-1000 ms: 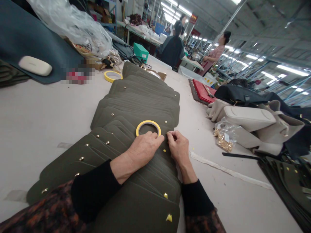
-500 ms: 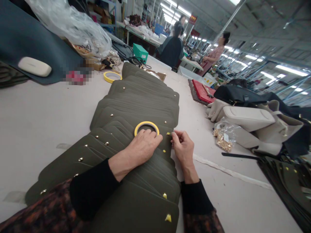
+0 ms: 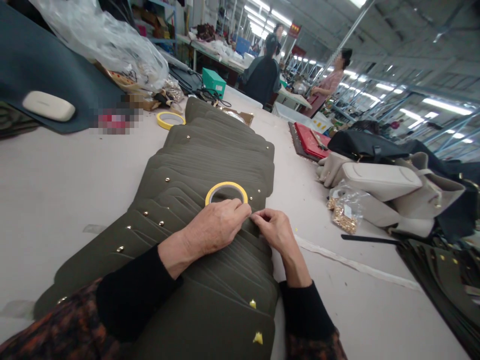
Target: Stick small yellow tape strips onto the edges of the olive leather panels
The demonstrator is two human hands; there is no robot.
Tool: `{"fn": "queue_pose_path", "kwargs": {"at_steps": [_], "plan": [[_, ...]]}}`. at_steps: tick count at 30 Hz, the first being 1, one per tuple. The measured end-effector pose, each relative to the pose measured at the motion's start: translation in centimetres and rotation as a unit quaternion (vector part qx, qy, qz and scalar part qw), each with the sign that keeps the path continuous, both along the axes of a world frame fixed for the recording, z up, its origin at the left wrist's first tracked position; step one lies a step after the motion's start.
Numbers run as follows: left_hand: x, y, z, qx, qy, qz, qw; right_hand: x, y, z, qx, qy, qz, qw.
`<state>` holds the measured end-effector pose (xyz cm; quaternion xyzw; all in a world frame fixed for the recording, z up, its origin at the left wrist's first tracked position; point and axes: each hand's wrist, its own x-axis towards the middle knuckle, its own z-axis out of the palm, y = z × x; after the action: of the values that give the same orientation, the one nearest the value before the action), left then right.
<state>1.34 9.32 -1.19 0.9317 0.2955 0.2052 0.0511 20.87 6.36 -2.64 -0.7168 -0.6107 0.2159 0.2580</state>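
My left hand [image 3: 215,225] is closed on a roll of yellow tape [image 3: 227,186], tilted up above the overlapping dark olive panels [image 3: 210,157]. My right hand [image 3: 275,227] pinches its thumb and forefinger together close beside the left fingertips. Whatever lies in that pinch is too small to make out. Small gold studs [image 3: 161,223] dot the panels. Two yellow tape bits [image 3: 258,338] stick to the nearest panels, below my right hand. The panel surface directly under both hands is partly hidden.
Another yellow tape roll [image 3: 170,120] lies at the far left of the panels. On the right are beige bag parts [image 3: 382,177], a plastic bag of gold pieces [image 3: 345,220], a red pad [image 3: 307,139] and more olive panels [image 3: 435,280]. Two people are in the background.
My right hand has moved left, from the panels' right edge to beside my left fingertips. Two yellow bits near it no longer show. The tape roll has risen slightly in view.
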Motion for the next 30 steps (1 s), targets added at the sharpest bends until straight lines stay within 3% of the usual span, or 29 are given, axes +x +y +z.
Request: {"fn": "queue_pose_path", "kwargs": {"at_steps": [2, 4, 8, 10, 20, 26, 30], "plan": [[-0.1, 0.2, -0.1, -0.023, 0.001, 0.008, 1.000, 0.0, -0.7, 0.2, -0.050, 0.012, 0.047, 0.998], [-0.1, 0.3, -0.2, -0.042, -0.001, 0.010, 0.999, -0.1, -1.1, 0.3, -0.040, 0.034, 0.052, 0.997], [-0.2, 0.2, -0.4, -0.043, -0.057, 0.003, 0.997, -0.7, -1.5, 0.5, 0.114, 0.144, 0.002, 0.983], [-0.3, 0.1, -0.5, -0.030, -0.097, -0.003, 0.995, -1.0, -1.7, 0.6, 0.170, 0.181, 0.018, 0.969], [-0.3, -0.2, -0.5, -0.019, -0.087, -0.002, 0.996, -2.2, -2.1, 0.9, 0.312, -0.001, 0.156, 0.937], [-0.4, -0.1, -0.2, -0.050, -0.077, 0.006, 0.996, -3.1, -2.0, 0.7, 0.363, -0.097, 0.126, 0.918], [-0.3, -0.1, 0.2, -0.044, -0.067, 0.032, 0.996, -3.8, -2.1, 0.7, 0.315, -0.023, 0.053, 0.947]]}}
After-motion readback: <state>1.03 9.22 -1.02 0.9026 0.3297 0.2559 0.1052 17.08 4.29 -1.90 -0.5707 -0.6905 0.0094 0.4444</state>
